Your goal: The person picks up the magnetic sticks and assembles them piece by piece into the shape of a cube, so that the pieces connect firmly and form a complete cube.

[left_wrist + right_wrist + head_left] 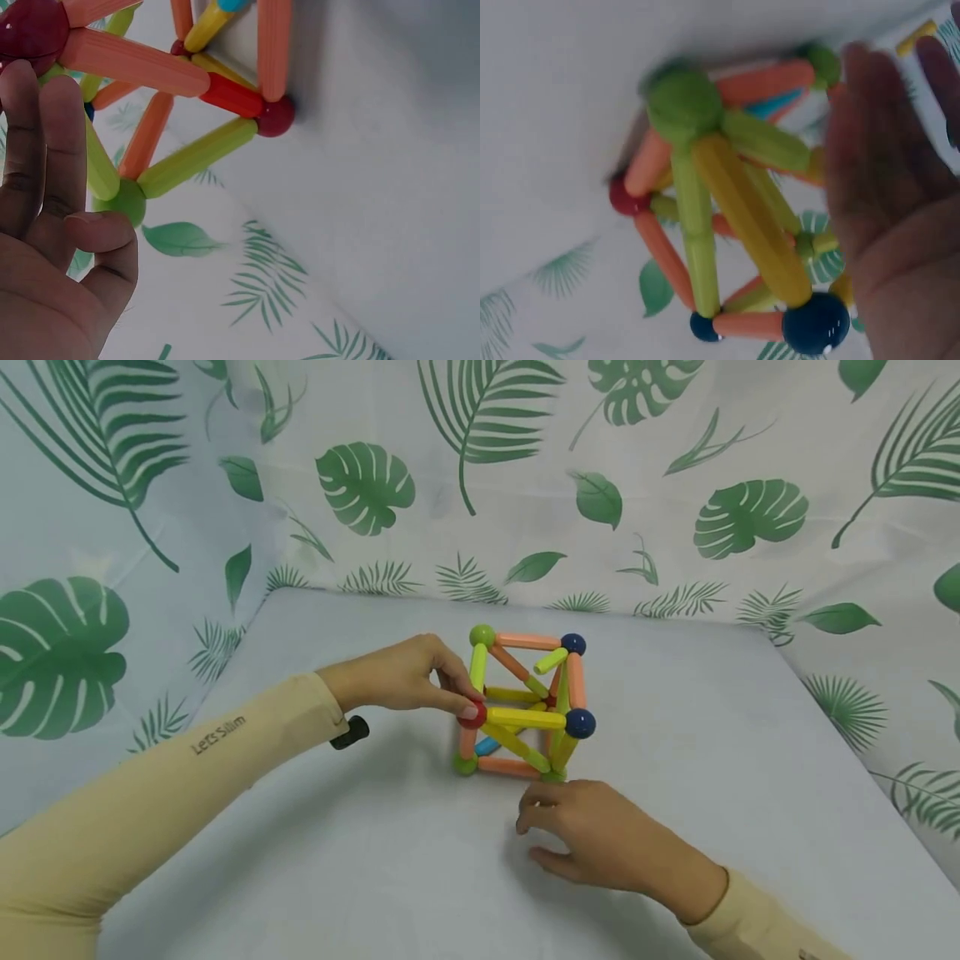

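Observation:
A cube-like frame of colored magnetic rods and balls stands on the table. My left hand [408,675] pinches the red ball [472,716] at its upper front left corner; in the left wrist view the fingers reach that ball from below. A yellow rod [525,718] runs from it to a dark blue ball [581,723]. From the back blue ball [573,645] a short yellow-green rod [551,661] juts inward, its other end free. My right hand [600,835], fingers loosely bent and holding nothing, hovers near the lower front green ball [553,774].
A pale cloth covers the table [315,868]. Behind and at both sides hangs a white curtain [517,527] printed with green leaves. Diagonal rods cross the faces of the frame, and a blue rod [488,746] shows low inside it.

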The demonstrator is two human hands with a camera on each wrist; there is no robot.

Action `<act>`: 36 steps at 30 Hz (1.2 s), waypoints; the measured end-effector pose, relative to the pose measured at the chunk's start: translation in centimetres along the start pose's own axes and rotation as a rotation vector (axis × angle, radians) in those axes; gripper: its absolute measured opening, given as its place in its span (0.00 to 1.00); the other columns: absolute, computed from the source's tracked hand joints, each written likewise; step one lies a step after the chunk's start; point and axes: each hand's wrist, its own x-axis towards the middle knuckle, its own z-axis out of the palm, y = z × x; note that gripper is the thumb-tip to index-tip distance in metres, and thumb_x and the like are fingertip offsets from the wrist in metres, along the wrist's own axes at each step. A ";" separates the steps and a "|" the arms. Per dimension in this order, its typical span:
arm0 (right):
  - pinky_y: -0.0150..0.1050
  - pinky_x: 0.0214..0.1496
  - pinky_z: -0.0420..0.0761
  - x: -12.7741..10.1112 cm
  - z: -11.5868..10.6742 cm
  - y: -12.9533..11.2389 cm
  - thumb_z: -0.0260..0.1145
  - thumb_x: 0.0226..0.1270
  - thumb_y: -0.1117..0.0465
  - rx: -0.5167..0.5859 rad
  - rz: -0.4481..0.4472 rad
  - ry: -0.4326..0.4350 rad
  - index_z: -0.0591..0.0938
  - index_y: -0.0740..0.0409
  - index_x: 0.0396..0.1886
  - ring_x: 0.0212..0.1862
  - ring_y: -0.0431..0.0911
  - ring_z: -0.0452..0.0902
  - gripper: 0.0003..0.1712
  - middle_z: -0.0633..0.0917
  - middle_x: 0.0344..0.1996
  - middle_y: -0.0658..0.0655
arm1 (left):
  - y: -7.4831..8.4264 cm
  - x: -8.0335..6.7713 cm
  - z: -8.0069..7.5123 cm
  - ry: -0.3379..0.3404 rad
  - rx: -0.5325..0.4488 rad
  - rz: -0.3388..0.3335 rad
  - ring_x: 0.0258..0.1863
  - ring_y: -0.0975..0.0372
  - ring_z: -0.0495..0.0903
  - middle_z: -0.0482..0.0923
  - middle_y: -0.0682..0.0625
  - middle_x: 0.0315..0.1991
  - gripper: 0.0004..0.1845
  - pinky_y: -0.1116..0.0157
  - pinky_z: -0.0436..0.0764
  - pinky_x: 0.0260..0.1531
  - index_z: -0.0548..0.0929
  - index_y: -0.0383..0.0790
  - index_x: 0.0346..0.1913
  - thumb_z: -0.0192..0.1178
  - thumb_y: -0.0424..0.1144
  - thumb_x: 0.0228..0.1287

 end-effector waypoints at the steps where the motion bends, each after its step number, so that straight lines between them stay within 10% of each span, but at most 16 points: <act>1: 0.41 0.47 0.83 -0.1 0.6 -0.1 0.79 0.57 0.49 0.004 0.034 -0.060 0.87 0.46 0.47 0.47 0.41 0.82 0.19 0.84 0.51 0.48 | 0.0 0.0 0.0 -0.002 0.002 -0.001 0.39 0.62 0.84 0.88 0.58 0.35 0.07 0.61 0.81 0.45 0.92 0.47 0.43 0.72 0.42 0.64; 8: 0.53 0.57 0.80 -0.2 3.1 -1.0 0.84 0.44 0.40 0.039 0.199 -0.286 0.80 0.42 0.65 0.68 0.55 0.69 0.45 0.71 0.71 0.55 | 0.0 -0.1 0.0 -0.009 0.008 -0.032 0.40 0.61 0.83 0.88 0.58 0.35 0.08 0.61 0.80 0.46 0.92 0.47 0.44 0.72 0.42 0.63; 22: 0.57 0.57 0.78 0.7 3.6 -1.3 0.86 0.40 0.41 0.077 0.293 -0.328 0.80 0.39 0.63 0.68 0.57 0.69 0.46 0.72 0.70 0.56 | -0.4 -0.2 0.3 0.020 0.047 -0.024 0.42 0.61 0.80 0.86 0.60 0.36 0.08 0.60 0.78 0.47 0.91 0.51 0.46 0.71 0.44 0.65; 36: 0.50 0.64 0.75 7.3 4.4 -4.5 0.75 0.54 0.31 -0.021 0.014 -0.304 0.75 0.41 0.69 0.70 0.54 0.67 0.44 0.70 0.72 0.54 | -0.6 0.7 -1.4 -0.023 0.123 -0.059 0.43 0.61 0.80 0.86 0.60 0.40 0.13 0.61 0.80 0.45 0.90 0.51 0.52 0.70 0.44 0.66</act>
